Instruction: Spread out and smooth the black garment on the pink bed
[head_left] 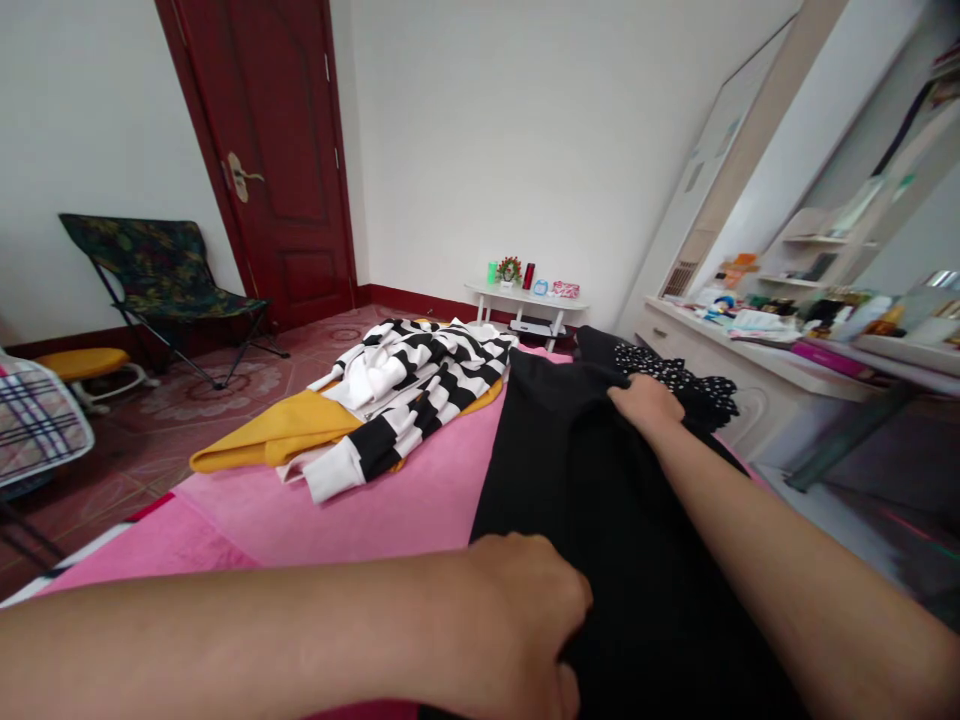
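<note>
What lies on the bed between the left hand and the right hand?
In the head view, only black garment spans the stretch from the left hand to the right hand; nothing else lies there.

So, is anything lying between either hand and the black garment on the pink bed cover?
Nothing visible. The left hand grips the near end of the black fabric garment and the right hand presses its far end. The striped black-and-white top lies apart, to the left.
</note>
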